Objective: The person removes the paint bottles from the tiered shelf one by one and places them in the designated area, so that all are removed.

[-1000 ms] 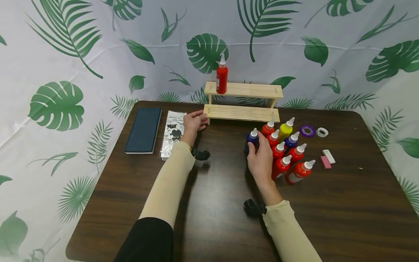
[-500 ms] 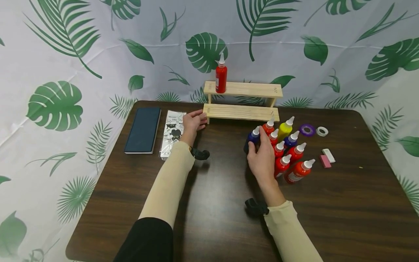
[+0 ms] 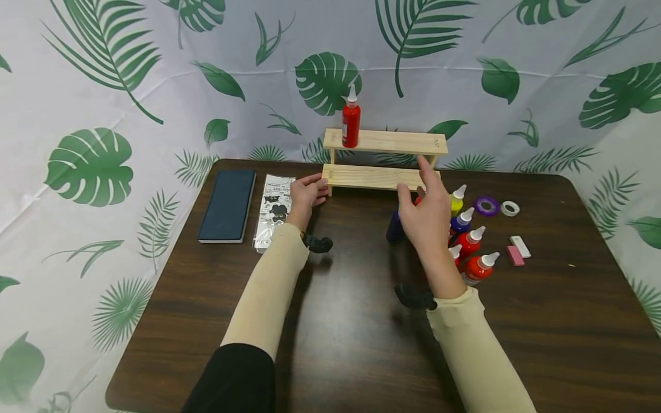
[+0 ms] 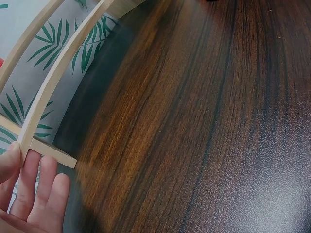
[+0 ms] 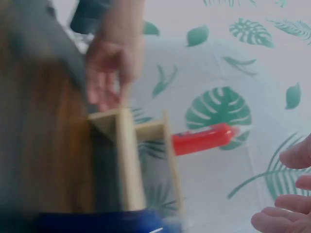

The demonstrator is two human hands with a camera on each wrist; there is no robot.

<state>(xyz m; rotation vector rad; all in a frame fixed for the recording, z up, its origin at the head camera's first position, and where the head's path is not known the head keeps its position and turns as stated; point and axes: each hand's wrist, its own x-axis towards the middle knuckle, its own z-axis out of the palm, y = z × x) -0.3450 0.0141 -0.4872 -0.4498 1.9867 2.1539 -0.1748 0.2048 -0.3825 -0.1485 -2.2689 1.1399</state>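
Note:
My left hand [image 3: 306,198] pinches the left end of the lower plank of a two-step wooden shelf [image 3: 372,176]; in the left wrist view the thumb and fingers [image 4: 30,187] lie on either side of the board [image 4: 48,87]. Above the table, my right hand [image 3: 426,215] is raised with spread fingers, holding nothing. Partly hidden behind it stands a blue squeeze bottle [image 3: 395,228], blurred at the bottom of the right wrist view. On the upper plank stands a red squeeze bottle [image 3: 350,123], white nozzle up.
Right of my right hand stand several bottles, including a yellow bottle [image 3: 457,201] and an orange-red bottle [image 3: 477,268], some hidden. Farther right lie a purple tape roll [image 3: 486,205], a white roll [image 3: 509,208] and a pink eraser [image 3: 514,256]. Left are a dark notebook [image 3: 227,206] and a printed packet [image 3: 273,209].
My right hand has come off the blue bottle and moved up and right, its fingers opening. The blue bottle stays on the table. My left hand keeps its place on the shelf.

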